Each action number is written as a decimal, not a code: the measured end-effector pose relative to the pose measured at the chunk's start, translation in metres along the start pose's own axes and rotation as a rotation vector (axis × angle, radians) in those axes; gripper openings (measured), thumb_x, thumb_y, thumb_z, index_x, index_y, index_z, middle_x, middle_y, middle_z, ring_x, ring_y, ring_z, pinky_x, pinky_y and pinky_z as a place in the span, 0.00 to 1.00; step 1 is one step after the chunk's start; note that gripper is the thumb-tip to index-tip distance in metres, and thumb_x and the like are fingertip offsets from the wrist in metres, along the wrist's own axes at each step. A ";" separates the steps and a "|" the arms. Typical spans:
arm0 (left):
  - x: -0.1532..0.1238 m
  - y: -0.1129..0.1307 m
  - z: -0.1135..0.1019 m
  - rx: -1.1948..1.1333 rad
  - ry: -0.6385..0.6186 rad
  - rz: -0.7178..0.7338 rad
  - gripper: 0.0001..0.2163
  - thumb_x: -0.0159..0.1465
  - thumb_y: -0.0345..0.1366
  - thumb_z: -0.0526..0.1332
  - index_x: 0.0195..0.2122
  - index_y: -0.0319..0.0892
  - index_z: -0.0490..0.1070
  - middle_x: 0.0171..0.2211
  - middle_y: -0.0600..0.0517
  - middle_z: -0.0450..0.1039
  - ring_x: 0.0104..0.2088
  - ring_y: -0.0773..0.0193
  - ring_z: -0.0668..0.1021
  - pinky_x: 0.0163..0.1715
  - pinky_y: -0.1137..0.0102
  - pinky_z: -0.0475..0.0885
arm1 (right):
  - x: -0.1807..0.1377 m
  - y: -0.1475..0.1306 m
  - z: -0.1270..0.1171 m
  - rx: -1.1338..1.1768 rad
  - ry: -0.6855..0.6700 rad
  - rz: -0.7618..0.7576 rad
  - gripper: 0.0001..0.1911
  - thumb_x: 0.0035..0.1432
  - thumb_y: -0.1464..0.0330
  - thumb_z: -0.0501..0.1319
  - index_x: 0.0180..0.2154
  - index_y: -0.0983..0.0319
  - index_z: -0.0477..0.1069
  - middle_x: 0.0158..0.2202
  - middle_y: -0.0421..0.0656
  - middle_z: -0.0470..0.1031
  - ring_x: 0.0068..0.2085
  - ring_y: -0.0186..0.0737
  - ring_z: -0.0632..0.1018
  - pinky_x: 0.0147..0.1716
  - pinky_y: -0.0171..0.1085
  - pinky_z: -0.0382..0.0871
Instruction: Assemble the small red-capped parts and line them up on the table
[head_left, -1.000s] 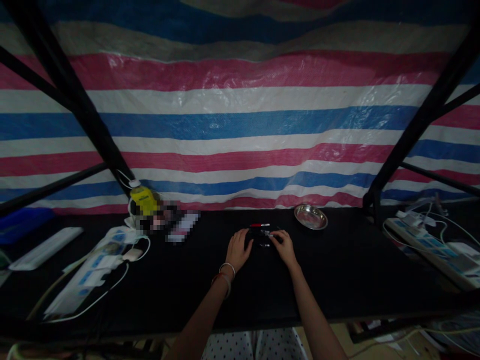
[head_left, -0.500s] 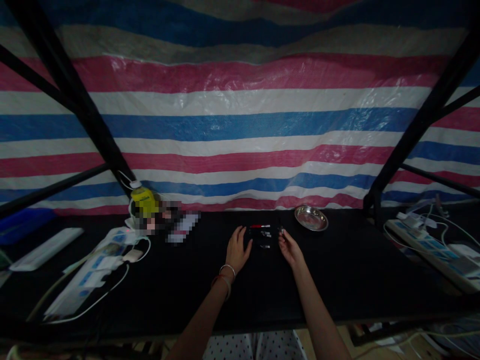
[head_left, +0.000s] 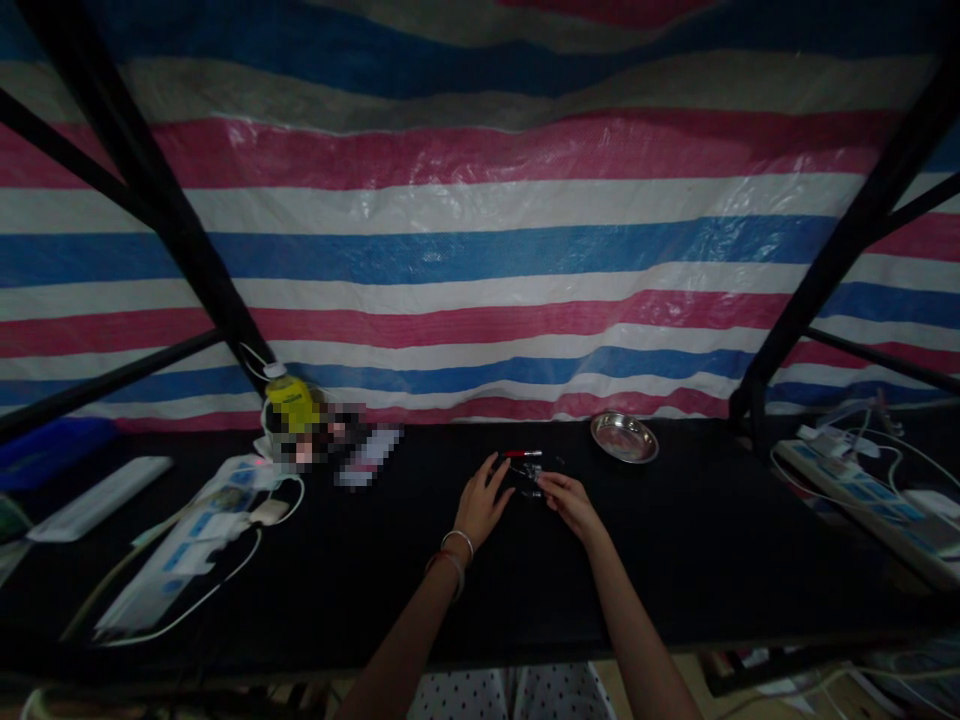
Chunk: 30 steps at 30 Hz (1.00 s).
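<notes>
My left hand (head_left: 482,500), with a bangle and bands on the wrist, lies over the black table with its fingers apart. Its fingertips are close to the left ends of several slim dark pieces. Farthest back among these is a red pen-like piece (head_left: 520,454) with a silvery end. Nearer me are small dark pieces with clear or shiny ends (head_left: 532,470), too dim to name. My right hand (head_left: 571,502) is closed in a pinch at their right ends. Whatever sits between its fingertips is too small to make out.
A round metal dish (head_left: 624,438) stands at the back right. Leftward are a blurred-out patch, a yellow bottle (head_left: 294,402) and a white power strip (head_left: 180,550) with cables. Another power strip (head_left: 862,490) lies right. A striped tarp (head_left: 480,250) hangs behind, between black frame posts.
My right hand has moved left and slightly toward me, reaching the small pieces' right ends. My left hand has shifted slightly right, its fingers closer to the pieces. The red piece stays put.
</notes>
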<state>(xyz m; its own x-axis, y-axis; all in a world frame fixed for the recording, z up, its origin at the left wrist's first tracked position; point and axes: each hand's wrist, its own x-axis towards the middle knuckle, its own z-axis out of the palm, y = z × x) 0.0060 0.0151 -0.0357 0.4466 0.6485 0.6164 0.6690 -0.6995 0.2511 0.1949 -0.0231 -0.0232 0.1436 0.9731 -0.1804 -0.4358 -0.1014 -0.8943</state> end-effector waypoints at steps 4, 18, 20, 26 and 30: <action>0.000 -0.002 0.002 0.003 -0.026 -0.003 0.16 0.66 0.39 0.51 0.55 0.45 0.62 0.53 0.45 0.65 0.49 0.59 0.72 0.46 0.63 0.71 | -0.001 0.000 0.002 -0.054 -0.008 -0.020 0.19 0.31 0.62 0.73 0.28 0.65 0.76 0.16 0.35 0.66 0.17 0.24 0.61 0.16 0.30 0.50; -0.001 -0.003 0.003 0.030 -0.124 -0.015 0.13 0.67 0.37 0.49 0.50 0.44 0.66 0.41 0.48 0.71 0.40 0.62 0.74 0.41 0.65 0.70 | -0.002 -0.001 -0.003 0.084 -0.085 0.025 0.17 0.36 0.64 0.72 0.31 0.66 0.77 0.24 0.41 0.74 0.22 0.28 0.69 0.21 0.30 0.61; -0.001 -0.002 0.003 0.035 -0.124 -0.021 0.14 0.67 0.38 0.50 0.50 0.44 0.66 0.41 0.48 0.71 0.41 0.62 0.74 0.41 0.65 0.70 | -0.002 0.000 -0.006 0.104 -0.088 0.039 0.17 0.36 0.66 0.72 0.31 0.66 0.77 0.26 0.42 0.75 0.24 0.29 0.71 0.23 0.30 0.64; 0.000 0.000 0.001 0.039 -0.110 -0.102 0.14 0.66 0.41 0.50 0.50 0.44 0.67 0.42 0.49 0.70 0.42 0.61 0.74 0.42 0.64 0.70 | 0.000 -0.002 -0.012 0.118 -0.038 -0.019 0.18 0.36 0.67 0.71 0.33 0.65 0.77 0.28 0.44 0.76 0.24 0.29 0.72 0.24 0.30 0.65; 0.002 -0.001 0.001 0.051 -0.135 -0.142 0.15 0.66 0.42 0.50 0.51 0.45 0.66 0.42 0.49 0.69 0.42 0.60 0.74 0.42 0.63 0.70 | 0.007 -0.002 -0.018 0.129 0.134 -0.179 0.21 0.34 0.62 0.72 0.33 0.64 0.75 0.28 0.42 0.76 0.19 0.27 0.68 0.17 0.30 0.58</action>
<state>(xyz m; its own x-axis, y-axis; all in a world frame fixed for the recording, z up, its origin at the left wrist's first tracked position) 0.0071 0.0170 -0.0358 0.4189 0.7766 0.4706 0.7587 -0.5841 0.2886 0.2125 -0.0194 -0.0302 0.3416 0.9360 -0.0846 -0.5014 0.1054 -0.8588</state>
